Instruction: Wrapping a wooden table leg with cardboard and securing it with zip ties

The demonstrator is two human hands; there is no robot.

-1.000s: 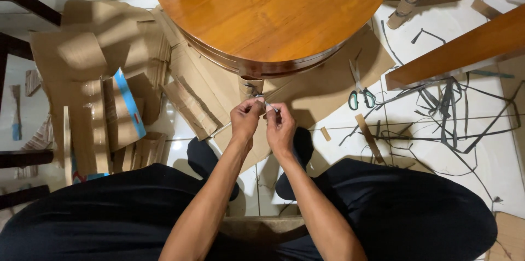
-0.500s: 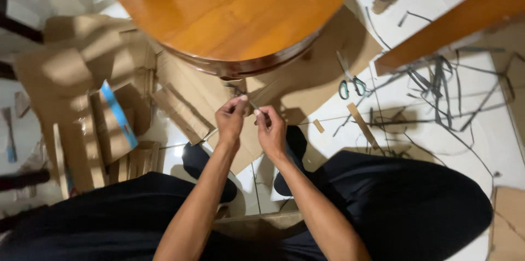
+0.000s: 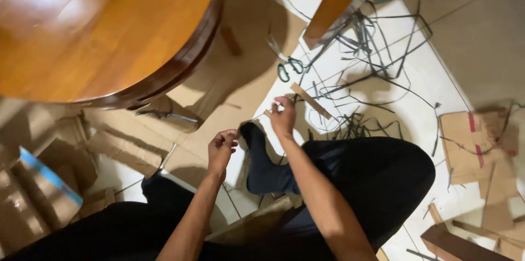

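Two hands are working apart: the right hand (image 3: 283, 117) is pinching a small cardboard scrap (image 3: 267, 112) above the tiled floor (image 3: 421, 80) near the scissors (image 3: 290, 67), while the left hand (image 3: 221, 149) is hanging loosely curled, holding nothing visible.

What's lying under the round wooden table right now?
Flattened brown cardboard sheets reach out from beneath the round wooden table, and a thin metal tool lies at its edge. The tabletop covers whatever sits further in, including the table's base.
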